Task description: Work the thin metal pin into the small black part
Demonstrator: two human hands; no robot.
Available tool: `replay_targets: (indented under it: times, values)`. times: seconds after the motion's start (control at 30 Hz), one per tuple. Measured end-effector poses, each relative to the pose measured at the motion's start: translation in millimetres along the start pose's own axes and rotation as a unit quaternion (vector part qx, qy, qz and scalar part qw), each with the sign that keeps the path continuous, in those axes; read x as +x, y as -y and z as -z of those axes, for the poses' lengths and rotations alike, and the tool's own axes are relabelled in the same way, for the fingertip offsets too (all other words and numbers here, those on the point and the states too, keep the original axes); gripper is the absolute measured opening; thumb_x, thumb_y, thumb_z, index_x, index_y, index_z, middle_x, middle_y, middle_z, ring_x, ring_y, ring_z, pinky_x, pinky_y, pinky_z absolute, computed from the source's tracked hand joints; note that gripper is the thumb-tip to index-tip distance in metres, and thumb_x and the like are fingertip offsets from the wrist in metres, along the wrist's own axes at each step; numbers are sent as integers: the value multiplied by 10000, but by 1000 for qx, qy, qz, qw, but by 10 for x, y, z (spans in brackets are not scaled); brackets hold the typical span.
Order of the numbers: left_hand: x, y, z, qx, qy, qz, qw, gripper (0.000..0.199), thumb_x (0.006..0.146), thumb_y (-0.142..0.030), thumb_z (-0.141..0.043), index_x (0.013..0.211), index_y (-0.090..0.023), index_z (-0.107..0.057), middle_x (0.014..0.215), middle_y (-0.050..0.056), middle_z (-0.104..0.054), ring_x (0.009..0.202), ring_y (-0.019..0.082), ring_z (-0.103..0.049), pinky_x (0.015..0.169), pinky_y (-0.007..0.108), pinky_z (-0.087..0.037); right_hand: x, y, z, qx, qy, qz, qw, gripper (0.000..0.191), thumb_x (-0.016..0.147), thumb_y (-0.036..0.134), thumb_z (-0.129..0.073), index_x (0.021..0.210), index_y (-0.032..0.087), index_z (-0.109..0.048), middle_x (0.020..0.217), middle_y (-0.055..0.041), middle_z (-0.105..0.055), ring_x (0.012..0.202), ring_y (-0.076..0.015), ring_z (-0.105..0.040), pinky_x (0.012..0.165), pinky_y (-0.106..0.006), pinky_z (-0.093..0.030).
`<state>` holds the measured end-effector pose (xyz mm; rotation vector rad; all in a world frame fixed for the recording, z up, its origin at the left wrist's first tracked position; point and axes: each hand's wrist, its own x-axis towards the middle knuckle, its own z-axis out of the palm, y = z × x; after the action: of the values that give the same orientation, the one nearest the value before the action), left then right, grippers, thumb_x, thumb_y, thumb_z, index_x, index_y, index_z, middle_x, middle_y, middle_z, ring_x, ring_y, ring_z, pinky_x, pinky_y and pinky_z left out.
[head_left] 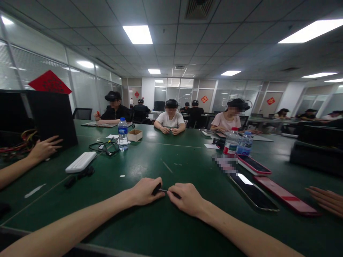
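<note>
Just above the green table, my left hand (146,191) and my right hand (186,198) meet almost fingertip to fingertip. Between them runs a thin grey rod (162,190), its two ends hidden in my fingers. Something dark shows inside the curl of my left hand; whether it belongs to the rod I cannot tell. My right thumb and fingers pinch the other end. Both hands are closed, and the rod's exact kind is too small to make out.
Right of my hands lie a black phone (254,192), a red phone (288,194) and bottles (231,142). Left are a white power bank (80,162), a water bottle (123,134), a small box (135,135) and cables (104,146). Other people's hands (45,150) reach in at both sides.
</note>
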<state>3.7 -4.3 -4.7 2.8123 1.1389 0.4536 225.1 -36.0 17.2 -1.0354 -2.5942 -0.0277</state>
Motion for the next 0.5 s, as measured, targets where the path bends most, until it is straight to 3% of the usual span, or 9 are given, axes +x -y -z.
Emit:
replay_targets:
  times: [0.23, 0.5]
  values:
    - [-32, -91, 89, 1, 8, 34, 999, 383, 823, -462, -504, 1061, -194, -368, 764, 18, -599, 681, 219, -618, 582, 283, -365, -1, -17, -38, -5, -15, -10, 1000, 317, 948, 344, -416, 900, 184, -686, 785, -37, -661, 645, -110, -580, 608, -201, -416]
    - [-76, -99, 113, 1, 27, 18, 999, 246, 860, -292, -378, 1076, -188, -324, 801, 29, -589, 705, 222, -609, 635, 306, -385, -2, -46, -85, -29, -28, -24, 999, 335, 958, 360, -407, 910, 181, -686, 782, -36, -665, 649, -110, -587, 628, -212, -419]
